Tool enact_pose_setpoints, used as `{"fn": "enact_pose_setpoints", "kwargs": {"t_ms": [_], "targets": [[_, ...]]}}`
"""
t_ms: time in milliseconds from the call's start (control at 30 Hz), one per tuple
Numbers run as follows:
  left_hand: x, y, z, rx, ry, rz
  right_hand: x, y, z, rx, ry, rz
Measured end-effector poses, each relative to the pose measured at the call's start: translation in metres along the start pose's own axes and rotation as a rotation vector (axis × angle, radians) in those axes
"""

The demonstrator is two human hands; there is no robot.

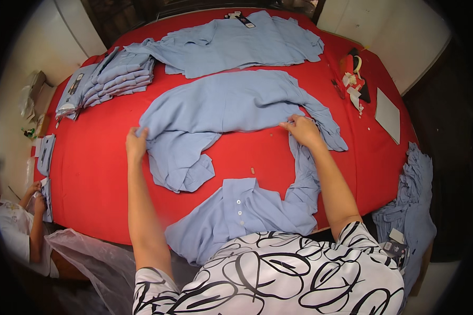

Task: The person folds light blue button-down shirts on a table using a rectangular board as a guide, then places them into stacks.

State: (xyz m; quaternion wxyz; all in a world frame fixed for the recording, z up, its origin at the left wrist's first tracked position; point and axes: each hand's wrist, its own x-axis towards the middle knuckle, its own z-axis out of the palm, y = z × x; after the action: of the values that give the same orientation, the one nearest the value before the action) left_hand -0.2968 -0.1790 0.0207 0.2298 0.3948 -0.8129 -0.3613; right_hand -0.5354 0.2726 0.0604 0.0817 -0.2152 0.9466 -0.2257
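Note:
A light blue shirt [223,102] lies spread across the middle of the red table, its sleeves trailing down at both sides. My left hand [137,142] is closed on the shirt's left corner. At its near right edge, my right hand [302,129] pinches the fabric between thumb and fingers. Close to my body is another light blue shirt [242,202], with white buttons and a collar band showing; its lower part is hidden by my body. One of its sleeves reaches up beneath my right forearm.
Folded blue shirts [118,79] are stacked at the far left. More shirts [247,42] lie flat at the back, with a dark tag. Tape and scraps [355,79] and a white board [388,115] are at the right. Shirts [412,194] hang off the right edge. A co-worker [26,226] handles pieces at the left.

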Motion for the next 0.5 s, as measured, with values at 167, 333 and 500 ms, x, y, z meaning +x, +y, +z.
{"fn": "enact_pose_setpoints", "kwargs": {"t_ms": [167, 333, 500], "targets": [[-0.018, 0.039, -0.014, -0.262, -0.007, 0.171, 0.05, 0.018, 0.032, -0.024, 0.215, -0.123], [-0.048, 0.1, -0.125, -0.846, 0.008, 0.286, 0.039, 0.045, -0.036, 0.133, 0.054, -0.314], [-0.037, 0.16, -0.138, -0.733, 0.031, 0.318, 0.02, 0.006, -0.165, 0.705, 0.428, -0.287]]}}
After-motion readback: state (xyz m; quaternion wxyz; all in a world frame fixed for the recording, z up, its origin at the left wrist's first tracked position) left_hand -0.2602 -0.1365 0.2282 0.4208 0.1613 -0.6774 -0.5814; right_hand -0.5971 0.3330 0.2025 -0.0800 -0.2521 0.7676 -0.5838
